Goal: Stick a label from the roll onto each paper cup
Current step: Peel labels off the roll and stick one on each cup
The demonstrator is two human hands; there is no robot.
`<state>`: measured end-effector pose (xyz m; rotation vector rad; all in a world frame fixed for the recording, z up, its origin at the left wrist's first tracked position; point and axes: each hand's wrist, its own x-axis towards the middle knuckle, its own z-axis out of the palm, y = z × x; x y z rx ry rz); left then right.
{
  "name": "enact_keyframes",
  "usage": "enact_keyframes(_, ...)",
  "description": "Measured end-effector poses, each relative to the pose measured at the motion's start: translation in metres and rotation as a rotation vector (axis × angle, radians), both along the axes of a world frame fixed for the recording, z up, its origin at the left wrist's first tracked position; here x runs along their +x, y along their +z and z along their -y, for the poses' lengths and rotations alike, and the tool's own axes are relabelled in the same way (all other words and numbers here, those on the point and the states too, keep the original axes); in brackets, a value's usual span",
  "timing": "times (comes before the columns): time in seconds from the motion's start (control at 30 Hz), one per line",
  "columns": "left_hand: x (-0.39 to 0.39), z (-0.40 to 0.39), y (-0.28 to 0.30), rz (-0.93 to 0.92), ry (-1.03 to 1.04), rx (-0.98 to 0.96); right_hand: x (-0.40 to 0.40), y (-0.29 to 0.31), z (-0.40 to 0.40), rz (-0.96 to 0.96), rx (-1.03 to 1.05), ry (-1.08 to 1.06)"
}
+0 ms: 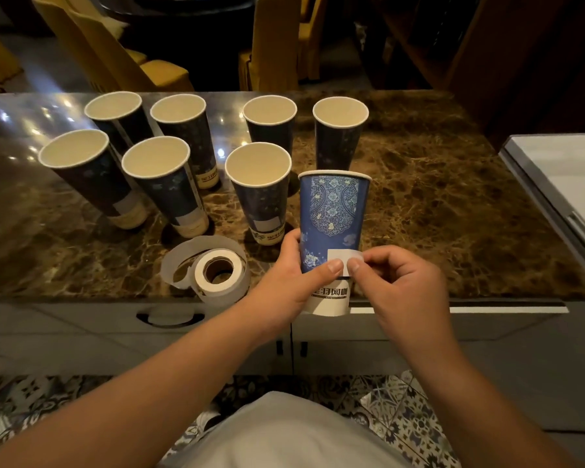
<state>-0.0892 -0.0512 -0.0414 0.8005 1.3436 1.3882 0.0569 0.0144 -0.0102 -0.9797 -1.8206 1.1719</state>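
Note:
My left hand (293, 282) grips a tall blue patterned paper cup (333, 214) upright over the counter's front edge, thumb on its side. A white label (343, 256) lies against the cup's lower part, and my right hand (395, 282) pinches the label's right edge with thumb and forefinger. The label roll (218, 273) lies flat on the counter left of my left hand, with a loose strip of backing curling around it. Several more dark blue cups (259, 190) stand upright behind; the three nearest show a white label low on the side.
The brown marble counter (453, 214) ends just under my hands. Grey cabinet doors and a drawer handle (169, 319) sit below it. A white appliance (568, 184) stands at the right. Yellow chairs (274, 45) lie beyond the counter.

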Motion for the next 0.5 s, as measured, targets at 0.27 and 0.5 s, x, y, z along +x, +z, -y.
enact_keyframes(0.27, 0.005, 0.007, 0.006, 0.091, -0.016, 0.058, 0.013, -0.001, -0.009, 0.201, 0.176, -0.044)
enact_keyframes(0.5, 0.01, 0.006, 0.008, 0.106, -0.051, 0.087, 0.023, 0.001, -0.012, 0.035, -0.061, 0.138)
